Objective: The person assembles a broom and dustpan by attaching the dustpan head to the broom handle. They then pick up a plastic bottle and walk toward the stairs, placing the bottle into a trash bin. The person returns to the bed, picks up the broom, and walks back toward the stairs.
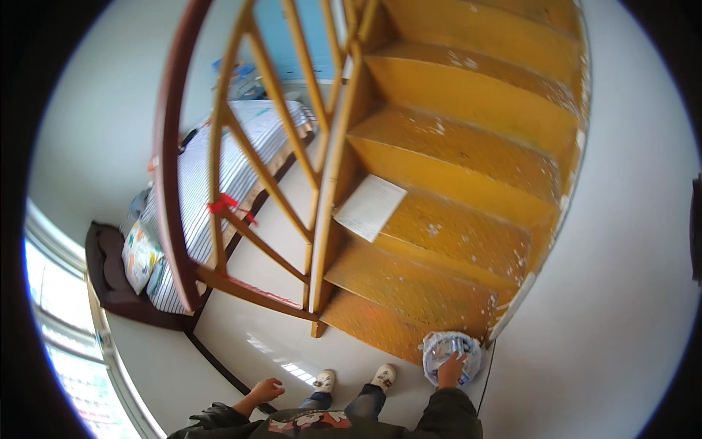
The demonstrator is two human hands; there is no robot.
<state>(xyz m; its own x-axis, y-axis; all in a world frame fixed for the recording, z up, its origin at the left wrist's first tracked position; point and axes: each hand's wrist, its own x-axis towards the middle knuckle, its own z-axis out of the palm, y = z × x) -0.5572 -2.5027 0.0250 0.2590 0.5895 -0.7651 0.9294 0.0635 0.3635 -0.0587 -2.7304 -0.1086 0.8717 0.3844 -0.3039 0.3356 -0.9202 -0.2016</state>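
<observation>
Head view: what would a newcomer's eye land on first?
Probably the worn yellow-brown staircase, which fills the upper middle and right, with a pale sheet of paper at the left end of a lower step. Next, the right hand at a round, plastic-lined bin by the stair foot, lower right. Then the red ribbon tied on the railing at left.

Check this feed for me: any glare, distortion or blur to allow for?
Head view: glare streaks on the floor near the left hand; head view: window nearly washed out; head view: handrail looks bowed, likely fisheye; head view: corners black; head view: items by the right hand too soft to identify.
</observation>
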